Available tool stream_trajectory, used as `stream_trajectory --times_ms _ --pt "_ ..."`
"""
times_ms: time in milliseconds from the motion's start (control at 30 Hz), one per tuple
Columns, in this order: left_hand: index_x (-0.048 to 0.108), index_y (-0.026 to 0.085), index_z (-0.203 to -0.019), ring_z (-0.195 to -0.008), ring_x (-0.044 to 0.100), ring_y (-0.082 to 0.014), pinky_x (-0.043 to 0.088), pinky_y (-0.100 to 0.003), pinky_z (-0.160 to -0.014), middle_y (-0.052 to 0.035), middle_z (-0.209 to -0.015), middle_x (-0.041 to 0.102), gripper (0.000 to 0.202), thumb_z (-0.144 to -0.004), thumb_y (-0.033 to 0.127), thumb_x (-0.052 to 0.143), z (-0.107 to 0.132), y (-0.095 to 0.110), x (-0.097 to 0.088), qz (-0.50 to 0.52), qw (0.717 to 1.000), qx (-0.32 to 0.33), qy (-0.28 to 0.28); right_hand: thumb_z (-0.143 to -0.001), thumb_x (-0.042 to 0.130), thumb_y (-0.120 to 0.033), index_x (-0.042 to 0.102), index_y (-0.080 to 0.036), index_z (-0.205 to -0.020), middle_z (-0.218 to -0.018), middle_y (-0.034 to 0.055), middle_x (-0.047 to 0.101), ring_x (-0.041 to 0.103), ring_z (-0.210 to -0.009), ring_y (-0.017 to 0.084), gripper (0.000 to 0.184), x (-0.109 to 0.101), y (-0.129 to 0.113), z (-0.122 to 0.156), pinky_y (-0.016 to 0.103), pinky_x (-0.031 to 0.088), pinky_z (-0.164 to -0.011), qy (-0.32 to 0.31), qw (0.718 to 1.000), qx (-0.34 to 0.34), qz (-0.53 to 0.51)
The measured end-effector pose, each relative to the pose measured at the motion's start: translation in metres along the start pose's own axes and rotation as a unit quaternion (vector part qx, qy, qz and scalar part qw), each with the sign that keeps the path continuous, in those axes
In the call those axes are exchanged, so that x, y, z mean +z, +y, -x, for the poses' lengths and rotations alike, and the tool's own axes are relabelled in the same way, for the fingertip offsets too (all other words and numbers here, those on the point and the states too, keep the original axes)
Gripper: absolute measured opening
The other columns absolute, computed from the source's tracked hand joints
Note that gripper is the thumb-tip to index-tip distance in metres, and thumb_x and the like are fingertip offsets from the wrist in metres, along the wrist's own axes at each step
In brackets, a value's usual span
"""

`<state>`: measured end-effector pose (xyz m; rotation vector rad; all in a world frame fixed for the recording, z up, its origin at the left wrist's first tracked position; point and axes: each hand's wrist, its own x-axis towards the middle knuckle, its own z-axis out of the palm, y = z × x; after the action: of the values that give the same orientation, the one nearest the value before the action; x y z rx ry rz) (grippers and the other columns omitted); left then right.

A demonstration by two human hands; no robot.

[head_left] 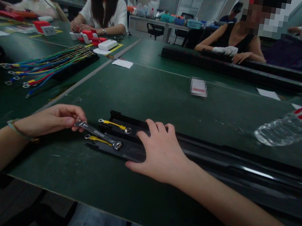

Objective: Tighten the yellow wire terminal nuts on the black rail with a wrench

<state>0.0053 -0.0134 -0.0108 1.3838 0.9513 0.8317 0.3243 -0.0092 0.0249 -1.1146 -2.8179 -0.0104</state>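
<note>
My left hand (51, 119) pinches the handle end of a small silver wrench (98, 134). The wrench's ring end sits on a fastener at the left end of a long black strip housing (218, 159) that lies across the green table (142, 96). Two short yellow-sleeved wires with ring terminals show on that end, one (114, 124) above the wrench and one (96, 139) just below it. My right hand (162, 151) lies flat on the housing just right of the wires, fingers stretched out and pressing down.
A bundle of coloured wires with ring terminals (43, 66) lies at the left. A clear plastic bottle (293, 127) lies on its side at the right. Other people sit across the table, with red-and-white parts (94, 38) and more black strips (233, 69) before them.
</note>
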Motion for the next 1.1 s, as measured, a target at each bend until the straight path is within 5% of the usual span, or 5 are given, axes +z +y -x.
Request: stream_trajectory --times_ms 233,467,833,1100 --pt "0.061 0.012 -0.091 -0.068 0.058 -0.0121 0.048 -0.016 -0.058 -0.0061 -0.075 0.063 0.02 -0.071 0.017 0.064 -0.005 0.004 0.01 0.051 0.995 -0.034 0.074 -0.064 0.035 -0.069 0.054 -0.018 -0.107 -0.124 0.0171 0.038 0.035 -0.106 0.034 0.069 -0.001 0.0 0.0 0.049 0.021 -0.085 -0.014 1.0 0.003 0.006" --pt "0.062 0.013 -0.092 -0.071 0.059 -0.0147 0.049 -0.02 -0.063 -0.0065 -0.078 0.063 0.026 -0.068 0.02 0.067 -0.006 0.005 0.011 0.079 0.992 -0.049 0.088 -0.064 0.036 -0.069 0.055 -0.017 -0.105 -0.122 0.018 0.039 0.036 -0.106 0.034 0.069 -0.001 0.0 0.001 0.049 0.022 -0.085 -0.001 1.0 0.001 0.001" --pt "0.061 0.015 -0.076 -0.064 0.052 -0.0191 0.042 -0.028 -0.057 -0.0045 -0.058 0.055 0.016 -0.073 0.031 0.058 0.002 0.007 0.004 0.019 0.996 -0.027 -0.082 -0.064 0.036 -0.068 0.054 -0.017 -0.106 -0.124 0.0174 0.038 0.035 -0.106 0.034 0.068 -0.002 -0.001 0.0 0.048 0.021 -0.085 -0.013 1.0 0.004 0.008" --pt "0.06 0.016 -0.075 -0.065 0.053 -0.0204 0.042 -0.026 -0.052 -0.0074 -0.064 0.057 0.015 -0.071 0.031 0.059 0.002 0.017 0.011 -0.004 0.979 -0.027 -0.202 -0.064 0.035 -0.068 0.054 -0.018 -0.107 -0.124 0.0168 0.037 0.035 -0.106 0.034 0.068 0.0 -0.001 0.001 0.048 0.02 -0.085 -0.013 1.0 0.005 0.012"
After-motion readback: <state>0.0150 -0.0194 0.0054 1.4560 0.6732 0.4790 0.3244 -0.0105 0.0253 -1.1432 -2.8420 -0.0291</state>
